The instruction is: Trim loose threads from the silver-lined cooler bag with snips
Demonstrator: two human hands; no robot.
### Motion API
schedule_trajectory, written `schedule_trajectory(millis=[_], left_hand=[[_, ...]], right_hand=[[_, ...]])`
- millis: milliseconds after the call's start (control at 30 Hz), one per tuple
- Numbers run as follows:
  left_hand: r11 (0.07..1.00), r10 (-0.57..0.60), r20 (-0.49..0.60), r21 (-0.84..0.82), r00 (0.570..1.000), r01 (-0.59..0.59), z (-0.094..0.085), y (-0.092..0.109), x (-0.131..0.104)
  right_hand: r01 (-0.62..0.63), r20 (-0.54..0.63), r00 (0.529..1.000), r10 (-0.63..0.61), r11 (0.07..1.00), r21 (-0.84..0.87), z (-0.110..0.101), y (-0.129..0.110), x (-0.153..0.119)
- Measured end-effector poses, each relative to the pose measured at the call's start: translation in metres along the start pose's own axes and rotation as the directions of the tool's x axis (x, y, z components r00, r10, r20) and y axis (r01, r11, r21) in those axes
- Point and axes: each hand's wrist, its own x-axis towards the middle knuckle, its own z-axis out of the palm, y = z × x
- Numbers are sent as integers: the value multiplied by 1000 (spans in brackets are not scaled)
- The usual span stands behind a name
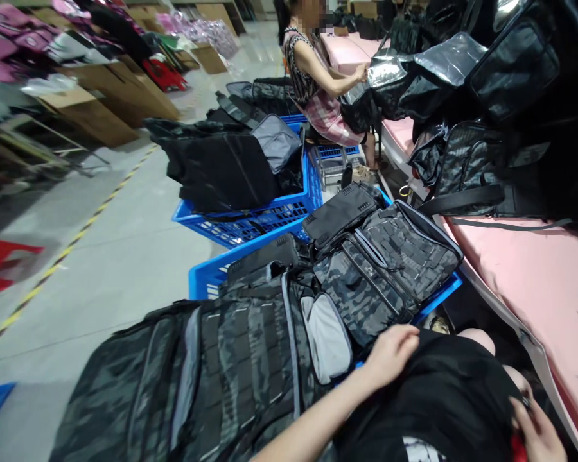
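Observation:
My left hand (390, 353) lies with curled fingers on the black cloth (443, 398) over my lap, right beside a dark camouflage backpack (212, 378) that spreads across the lower left. My right hand (534, 430) shows at the bottom right corner, fingers closed around a small red object (519, 447) that is mostly hidden. Another camouflage backpack (385, 263) lies open in a blue crate (207, 276) just ahead of my left hand.
A pink-topped table (525, 269) runs along the right, stacked with black bags (486, 160). A second blue crate (270, 218) holds black bags further ahead. A seated person (318, 77) handles a bag at the table's far end. Cardboard boxes (96, 109) stand at the left.

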Motion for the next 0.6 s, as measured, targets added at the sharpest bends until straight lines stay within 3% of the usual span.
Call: schedule_trajectory(millis=[100,200,467,600], left_hand=[[990,-76,184,-103,980,96,58,-3,-13],[953,-146,251,-224,957,204,78,-7,-18],[851,-268,237,-397,934,345,40,-15,-20],[862,-295,79,-407,952,301,31,-19,-14]], right_hand=[[140,254,952,-172,980,138,46,-46,-10],[272,329,892,-310,949,158,82,-79,-26],[340,476,783,-400,916,212,114,-77,-45],[353,491,779,-391,920,173,117,-77,-44]])
